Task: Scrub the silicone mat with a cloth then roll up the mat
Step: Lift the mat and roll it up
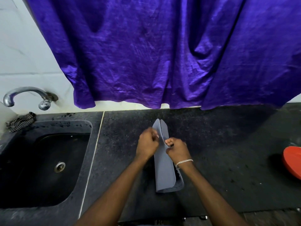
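Lying on the dark counter, right of the sink: grey mat, folded lengthwise into a narrow strip, textured inside seen at near end | left hand clenched at mat's edge | right hand pinched on mat's edges | cloth behind sink.

Grey mat, purple curtain, black speckled counter, checkered black-and-white cloth, red bowl

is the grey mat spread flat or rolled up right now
Partly rolled, not flat: the mat curls into a long narrow shape on the counter, its two edges meeting on top.
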Motion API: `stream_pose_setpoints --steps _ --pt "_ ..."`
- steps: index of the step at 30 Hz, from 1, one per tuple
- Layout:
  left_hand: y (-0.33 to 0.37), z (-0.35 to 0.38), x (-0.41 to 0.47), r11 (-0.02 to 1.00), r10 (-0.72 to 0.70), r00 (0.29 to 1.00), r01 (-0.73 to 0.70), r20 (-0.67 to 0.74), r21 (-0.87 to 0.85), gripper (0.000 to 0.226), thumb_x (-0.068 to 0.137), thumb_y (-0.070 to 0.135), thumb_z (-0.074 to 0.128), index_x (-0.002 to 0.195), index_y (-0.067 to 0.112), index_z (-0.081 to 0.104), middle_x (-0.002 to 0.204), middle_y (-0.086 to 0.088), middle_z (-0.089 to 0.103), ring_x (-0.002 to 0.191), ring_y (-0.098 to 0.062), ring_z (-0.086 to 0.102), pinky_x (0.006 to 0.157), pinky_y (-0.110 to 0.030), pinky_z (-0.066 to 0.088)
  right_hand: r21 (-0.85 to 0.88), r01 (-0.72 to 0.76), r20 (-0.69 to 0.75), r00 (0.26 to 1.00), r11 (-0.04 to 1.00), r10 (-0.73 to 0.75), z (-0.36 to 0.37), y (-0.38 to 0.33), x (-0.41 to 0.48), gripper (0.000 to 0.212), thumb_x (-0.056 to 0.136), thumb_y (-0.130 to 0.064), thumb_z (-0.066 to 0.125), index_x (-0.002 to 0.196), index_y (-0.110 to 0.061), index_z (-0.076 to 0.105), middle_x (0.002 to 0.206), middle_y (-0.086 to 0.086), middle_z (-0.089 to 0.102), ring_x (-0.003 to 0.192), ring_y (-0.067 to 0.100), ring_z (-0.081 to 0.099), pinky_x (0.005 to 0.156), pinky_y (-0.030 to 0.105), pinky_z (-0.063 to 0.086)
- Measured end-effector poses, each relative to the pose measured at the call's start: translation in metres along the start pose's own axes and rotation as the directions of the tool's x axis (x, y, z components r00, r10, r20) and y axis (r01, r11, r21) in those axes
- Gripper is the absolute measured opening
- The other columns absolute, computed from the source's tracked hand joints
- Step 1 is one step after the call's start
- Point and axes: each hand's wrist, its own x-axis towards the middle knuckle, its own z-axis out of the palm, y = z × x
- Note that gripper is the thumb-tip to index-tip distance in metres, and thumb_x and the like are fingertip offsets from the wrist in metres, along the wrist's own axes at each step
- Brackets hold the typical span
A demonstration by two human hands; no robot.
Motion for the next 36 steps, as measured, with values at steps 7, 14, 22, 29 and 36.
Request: stream_pose_setpoints --steps 7,14,22,29,36 --pt "0.012 -0.021 0.03 0.483 0.341 0.798 -0.602 0.496 0.636 0.065 0.075 0.013 0.078 0.131 0.035 0.054 0.163 -0.005 0.015 0.151 -0.041 0.001 0.114 -0.06 0.024 -0.078 0.09 0.008 0.996 0.993 -0.09 -0.002 -0.004 -0.002 0.022 0.081 -0.002 0.062 0.098 -0.012 0.072 0.097 0.001 0.07 0.091 0.017 0.067 0.086 0.036 0.058" --pt "-0.004 -0.053 0.039 0.549 0.371 0.801 -0.597 0.47 0.585 0.024 0.086 0.02 0.062 0.109 0.026 0.067 0.125 0.008 0.061 0.15 -0.02 0.025 0.107 -0.042 0.022 -0.256 0.241 0.051 0.97 0.936 -0.236 -0.009 -0.011 0.002 0.028 0.078 -0.004 0.06 0.101 -0.015 0.071 0.1 0.003 0.068 0.091 0.025 0.065 0.081 0.033 0.054" --pt "-0.053 -0.142 0.015 0.706 0.333 0.923 -0.379 0.192 0.598 0.018 0.086 0.019 0.059 0.1 0.026 0.069 0.105 0.009 0.066 0.114 -0.015 0.053 0.093 -0.038 0.032 -0.345 0.416 0.163 0.909 0.842 -0.383 0.027 -0.053 0.017 0.026 0.084 -0.003 0.057 0.1 -0.015 0.073 0.099 0.004 0.069 0.095 0.023 0.063 0.08 0.034 0.052" --pt "-0.064 -0.154 0.008 0.75 0.373 0.922 -0.364 0.101 0.552 0.015 0.085 0.016 0.065 0.097 0.022 0.072 0.101 0.003 0.071 0.106 -0.021 0.061 0.087 -0.038 0.041 -0.354 0.475 0.158 0.88 0.806 -0.449 0.037 -0.071 0.027 0.027 0.083 0.002 0.057 0.099 -0.012 0.074 0.099 0.005 0.068 0.094 0.025 0.06 0.079 0.03 0.047" --pt "-0.09 -0.197 0.011 0.752 0.371 0.923 -0.362 0.101 0.552 0.015 0.082 0.014 0.064 0.094 0.019 0.071 0.096 0.0 0.07 0.099 -0.025 0.062 0.079 -0.042 0.051 -0.373 0.546 0.183 0.836 0.75 -0.518 0.072 -0.105 0.034 0.026 0.083 0.002 0.057 0.099 -0.011 0.073 0.098 0.006 0.066 0.093 0.026 0.058 0.08 0.035 0.048"
